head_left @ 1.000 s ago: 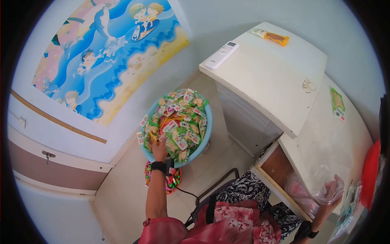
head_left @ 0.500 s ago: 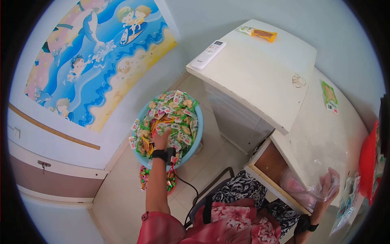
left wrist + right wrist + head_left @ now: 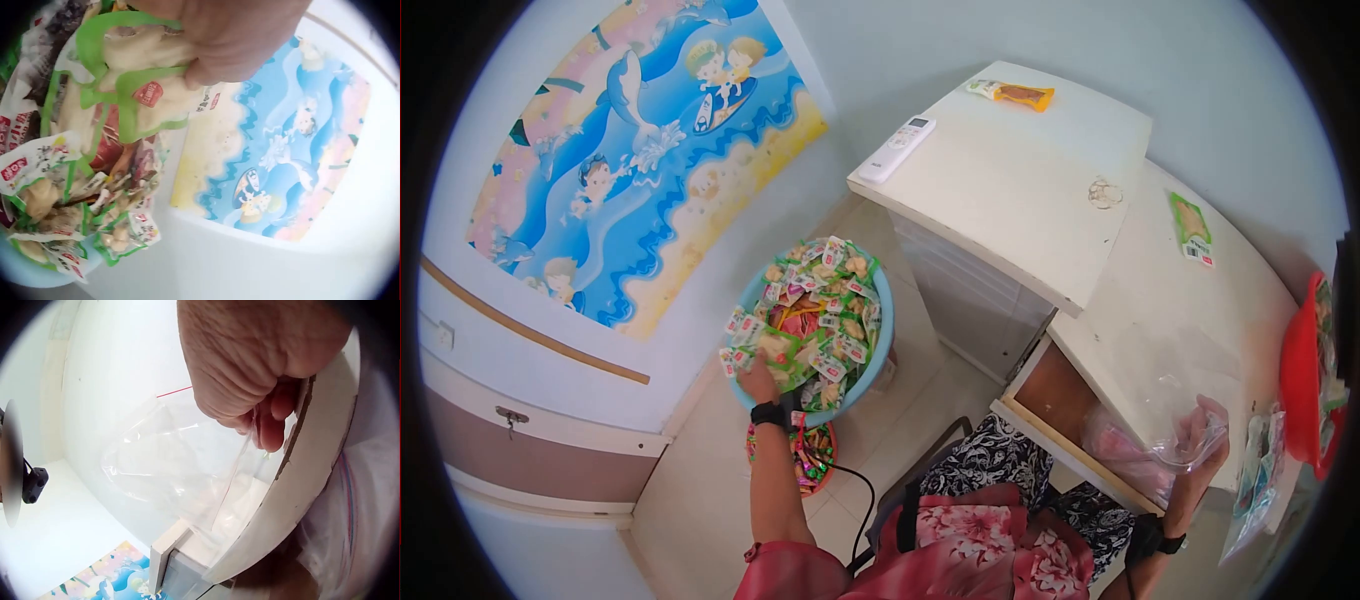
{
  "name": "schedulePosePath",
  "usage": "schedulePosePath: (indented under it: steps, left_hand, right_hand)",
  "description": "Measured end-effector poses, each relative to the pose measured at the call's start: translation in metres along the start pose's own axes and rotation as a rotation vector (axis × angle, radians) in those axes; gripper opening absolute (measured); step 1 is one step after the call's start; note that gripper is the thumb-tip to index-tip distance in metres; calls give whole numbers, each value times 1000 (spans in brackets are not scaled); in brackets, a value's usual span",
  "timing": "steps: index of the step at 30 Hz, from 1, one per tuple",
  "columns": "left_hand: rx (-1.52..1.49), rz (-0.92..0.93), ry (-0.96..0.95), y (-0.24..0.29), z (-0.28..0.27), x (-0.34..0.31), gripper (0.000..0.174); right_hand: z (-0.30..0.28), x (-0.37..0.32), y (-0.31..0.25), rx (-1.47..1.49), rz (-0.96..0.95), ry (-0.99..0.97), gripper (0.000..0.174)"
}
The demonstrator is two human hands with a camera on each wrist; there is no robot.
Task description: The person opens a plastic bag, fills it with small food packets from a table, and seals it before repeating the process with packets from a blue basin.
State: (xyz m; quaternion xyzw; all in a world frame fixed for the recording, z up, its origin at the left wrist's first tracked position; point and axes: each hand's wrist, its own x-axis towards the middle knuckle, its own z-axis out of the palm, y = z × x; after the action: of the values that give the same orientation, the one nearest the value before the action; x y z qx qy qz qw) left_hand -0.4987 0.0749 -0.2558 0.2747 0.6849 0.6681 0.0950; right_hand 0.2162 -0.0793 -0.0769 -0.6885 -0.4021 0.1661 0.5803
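A light blue basin (image 3: 888, 325) is heaped with small snack packets, mostly green and white with pale food inside. At its near left side my left hand (image 3: 758, 382) pinches green-edged snack packets (image 3: 153, 100), the thumb lying across them in the left wrist view. Over the lower desk top, my right hand (image 3: 1203, 432) grips a clear plastic zip bag (image 3: 169, 450) by its edge, fingers curled. The bag hangs loose above the desk's edge, with a red line along its mouth.
A drawer (image 3: 1050, 400) stands pulled out below the desk, plastic bags inside. A smaller tub of colourful sweets (image 3: 818, 465) sits under the basin's near side. On the desk lie a remote (image 3: 897, 150), a yellow packet (image 3: 1025, 96) and a green packet (image 3: 1192, 228); a red basin (image 3: 1300, 370) is at right.
My left hand has moved from the middle of the heap to the basin's near left side, now with green packets in its fingers. My right hand keeps hold of the bag.
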Motion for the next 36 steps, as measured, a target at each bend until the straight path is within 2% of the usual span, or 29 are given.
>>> schedulePosePath:
  steps: [1, 3, 4, 7, 10, 13, 16, 17, 20, 21, 24, 26, 30, 33, 35, 36]
  left_hand:
    - [-99, -5, 1, 10, -4, 7, 24]
    - [-245, -69, -40, 39, -5, 19, 23]
    - [-328, -120, -95, 68, 1, 17, 24]
    - [-526, -239, -271, 173, 45, -11, 26]
    - [-667, -275, -540, 284, 107, -74, 24]
    - [-611, -189, -729, 339, 160, -121, 27]
    - [-550, 43, -799, 357, 211, -150, 31]
    - [-557, 63, -826, 367, 223, -159, 35]
    - [-388, 215, -815, 368, 256, -168, 39]
    - [-436, 198, -866, 369, 263, -174, 45]
    - [-328, 403, -743, 353, 280, -173, 46]
    - [-373, 452, -688, 351, 273, -169, 45]
    - [-296, 400, -626, 334, 215, -128, 43]
    - [-179, 269, -603, 300, 145, -88, 36]
    - [110, 174, -810, 239, 91, -40, 26]
    - [304, 142, -856, 222, 67, -34, 24]
  right_hand:
    - [1, 0, -2, -3, -30, -6, 24]
    - [1, 0, -3, 30, 46, 6, 24]
    - [2, 0, -3, 45, 84, 13, 24]
    - [9, -2, -14, 10, 36, 37, 23]
    - [-1, -1, 3, 119, 46, -72, 21]
    - [3, -3, -7, 113, 13, -52, 21]
    - [2, -3, -4, 80, -21, -59, 23]
    - [2, -4, -3, 73, -34, -68, 24]
    - [3, -5, -4, 89, -34, -71, 26]
    - [2, -5, -8, 82, -48, -91, 26]
    - [3, -5, -14, 44, -71, -89, 25]
    - [1, -2, -10, 33, -73, -79, 25]
    - [0, -2, -6, 52, -57, -86, 23]
    - [-1, -4, -12, 72, -34, -106, 23]
    - [-4, -1, 5, 90, 9, -105, 25]
    - [-6, 1, 14, 78, -5, -98, 26]
